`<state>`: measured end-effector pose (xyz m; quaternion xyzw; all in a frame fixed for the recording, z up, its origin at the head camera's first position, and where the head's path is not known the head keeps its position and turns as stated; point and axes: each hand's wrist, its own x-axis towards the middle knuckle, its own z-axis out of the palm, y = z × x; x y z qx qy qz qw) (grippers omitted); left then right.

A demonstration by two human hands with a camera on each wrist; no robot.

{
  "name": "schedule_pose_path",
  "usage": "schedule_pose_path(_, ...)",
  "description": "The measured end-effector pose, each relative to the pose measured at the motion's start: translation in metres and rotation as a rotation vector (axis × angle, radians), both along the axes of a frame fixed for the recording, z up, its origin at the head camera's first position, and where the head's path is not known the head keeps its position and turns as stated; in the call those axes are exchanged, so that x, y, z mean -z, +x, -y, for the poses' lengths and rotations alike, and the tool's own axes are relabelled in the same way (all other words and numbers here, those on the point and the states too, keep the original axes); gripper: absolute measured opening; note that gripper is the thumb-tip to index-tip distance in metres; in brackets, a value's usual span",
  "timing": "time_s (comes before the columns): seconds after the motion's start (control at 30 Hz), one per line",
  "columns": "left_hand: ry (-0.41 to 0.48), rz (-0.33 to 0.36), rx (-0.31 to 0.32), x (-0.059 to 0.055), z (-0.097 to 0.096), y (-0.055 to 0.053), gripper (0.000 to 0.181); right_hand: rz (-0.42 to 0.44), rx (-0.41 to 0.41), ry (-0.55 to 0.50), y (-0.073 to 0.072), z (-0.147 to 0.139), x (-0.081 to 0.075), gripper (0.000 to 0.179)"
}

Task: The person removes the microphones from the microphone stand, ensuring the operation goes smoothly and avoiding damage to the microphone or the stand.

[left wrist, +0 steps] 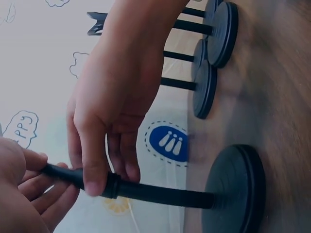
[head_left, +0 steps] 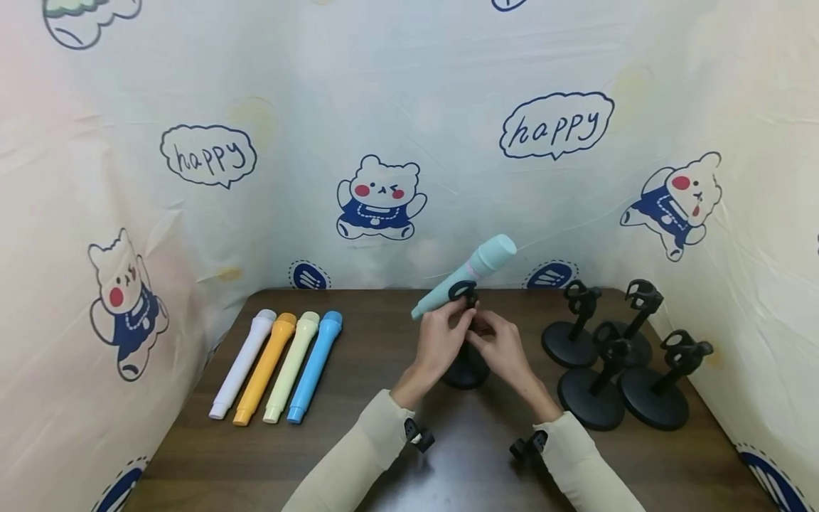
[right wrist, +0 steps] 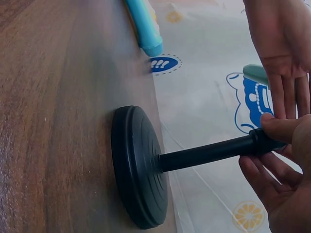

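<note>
A black microphone stand [head_left: 466, 370] stands upright on its round base between my hands. In its top clip lies a light teal toy microphone [head_left: 470, 270], tilted with its thick head up to the right. My left hand [head_left: 440, 343] pinches the upper end of the stand, just below the clip, with thumb and fingers. A little lower, my right hand [head_left: 505, 350] grips the collar [right wrist: 260, 141] on the pole; its thumb lies along one side and the fingers along the other. The left wrist view shows both hands close together on the pole [left wrist: 160, 193].
Four-colour toy microphones lie side by side at the left: white [head_left: 242, 366], orange [head_left: 264, 370], pale yellow [head_left: 291, 368] and blue [head_left: 315, 368]. Several more black stands [head_left: 591, 405] cluster at the right of the wooden table [head_left: 384, 455]. A printed cloth [head_left: 448, 85] hangs behind.
</note>
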<state>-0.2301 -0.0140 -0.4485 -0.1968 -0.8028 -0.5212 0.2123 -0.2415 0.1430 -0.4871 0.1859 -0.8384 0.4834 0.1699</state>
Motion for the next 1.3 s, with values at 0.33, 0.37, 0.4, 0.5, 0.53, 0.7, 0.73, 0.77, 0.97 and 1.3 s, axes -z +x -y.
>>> schedule_pose_path(0.33,-0.052,-0.042,0.000,-0.008,0.019,0.008,0.022,-0.008,0.003,0.009,0.000,0.000,0.001,0.029)
schedule_pose_path(0.37,-0.053,-0.049,0.001,-0.009,0.021,0.008,0.021,-0.007,0.003,0.011,0.000,0.000,0.002,0.028)
schedule_pose_path(0.4,-0.055,-0.056,0.001,-0.011,0.022,0.009,0.020,-0.005,0.003,0.013,0.000,0.000,0.001,0.028)
schedule_pose_path(0.5,-0.053,-0.070,0.006,-0.017,0.028,0.010,0.017,0.001,0.003,0.018,0.000,0.000,0.001,0.027)
schedule_pose_path(0.53,-0.052,-0.075,0.008,-0.020,0.030,0.010,0.016,0.000,0.003,0.018,0.000,0.000,0.001,0.027)
schedule_pose_path(0.7,-0.036,-0.104,0.011,-0.034,0.040,0.007,0.012,0.013,0.001,0.018,-0.001,-0.001,0.000,0.025)
schedule_pose_path(0.73,-0.029,-0.115,0.009,-0.038,0.041,0.007,0.010,0.017,-0.003,0.017,-0.001,-0.001,0.000,0.025)
schedule_pose_path(0.77,-0.022,-0.122,0.009,-0.041,0.043,0.006,0.010,0.023,-0.007,0.015,-0.001,-0.001,0.000,0.025)
schedule_pose_path(0.97,-0.038,-0.122,0.020,-0.056,0.047,-0.003,0.012,0.039,-0.035,0.027,-0.001,-0.002,-0.004,0.025)
schedule_pose_path(1.3,-0.129,0.121,0.187,-0.062,0.042,-0.016,0.057,0.012,-0.049,0.128,-0.002,-0.004,-0.013,0.025)
